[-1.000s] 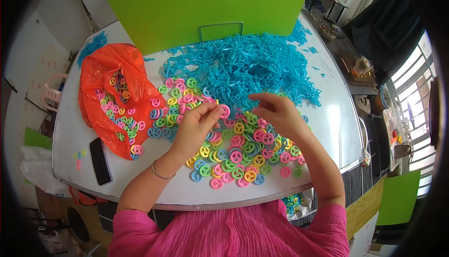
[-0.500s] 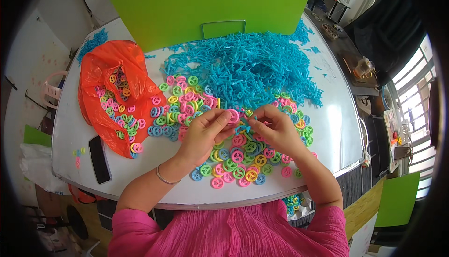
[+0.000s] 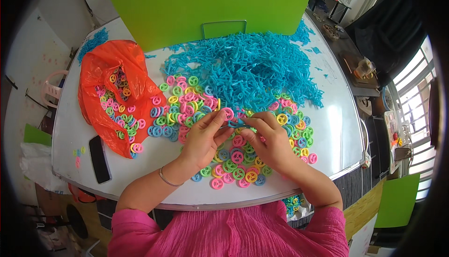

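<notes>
Left hand grip pinches a pink round plastic wheel at its fingertips, above the white surface. Right hand grip pinches a small blue plastic axle piece, just beside the wheel, between both hands.

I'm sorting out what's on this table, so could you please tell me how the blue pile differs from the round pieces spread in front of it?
The blue pile is one colour, thin stick-like parts tangled in a heap; the round pieces are pink, green, yellow and blue wheels lying mostly flat. The pile sits farther from the person; the wheels lie under both hands. Both look plastic and rest on the white table.
</notes>
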`<state>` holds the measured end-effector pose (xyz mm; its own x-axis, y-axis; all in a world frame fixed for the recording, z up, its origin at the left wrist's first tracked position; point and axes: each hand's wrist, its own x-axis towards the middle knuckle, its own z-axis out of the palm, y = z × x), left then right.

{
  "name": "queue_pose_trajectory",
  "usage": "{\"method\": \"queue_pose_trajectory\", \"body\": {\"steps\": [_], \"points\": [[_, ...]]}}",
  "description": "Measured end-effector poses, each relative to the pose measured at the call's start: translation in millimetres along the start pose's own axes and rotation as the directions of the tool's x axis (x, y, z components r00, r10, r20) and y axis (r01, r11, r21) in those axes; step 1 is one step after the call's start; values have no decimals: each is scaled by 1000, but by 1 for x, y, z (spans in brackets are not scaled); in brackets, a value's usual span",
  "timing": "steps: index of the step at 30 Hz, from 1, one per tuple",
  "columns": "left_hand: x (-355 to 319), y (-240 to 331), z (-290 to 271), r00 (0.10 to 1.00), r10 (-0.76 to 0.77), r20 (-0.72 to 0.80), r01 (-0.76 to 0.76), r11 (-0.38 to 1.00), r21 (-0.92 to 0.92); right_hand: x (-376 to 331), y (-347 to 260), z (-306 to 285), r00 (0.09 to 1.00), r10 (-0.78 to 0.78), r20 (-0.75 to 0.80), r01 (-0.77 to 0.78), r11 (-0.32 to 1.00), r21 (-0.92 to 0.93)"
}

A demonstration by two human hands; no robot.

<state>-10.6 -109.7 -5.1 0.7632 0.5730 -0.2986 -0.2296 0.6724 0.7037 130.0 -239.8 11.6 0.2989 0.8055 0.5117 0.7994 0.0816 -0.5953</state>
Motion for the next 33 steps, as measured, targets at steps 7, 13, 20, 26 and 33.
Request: {"method": "queue_pose_trajectory", "body": {"steps": [7, 13, 20, 26, 33], "points": [[-3, -8, -2, 999, -6, 51, 2, 997, 74, 6, -3, -8, 847, 394, 356, -496, 828, 262], [-9, -4, 9, 987, 134, 92, -153, 959, 240, 6, 5, -6, 810, 467, 354, -560, 440, 702], [-12, -4, 8, 971, 191, 141, -229, 909, 348, 1, 1, -2, 835, 420, 356, -519, 384, 764], [-13, -4, 9, 961, 249, 124, -277, 900, 336, -4, -4, 2, 853, 407, 326, -503, 475, 722], [-17, -5, 8, 926, 313, 213, -371, 863, 343, -8, 0, 0, 998, 36, 52, -50, 954, 296]]}}
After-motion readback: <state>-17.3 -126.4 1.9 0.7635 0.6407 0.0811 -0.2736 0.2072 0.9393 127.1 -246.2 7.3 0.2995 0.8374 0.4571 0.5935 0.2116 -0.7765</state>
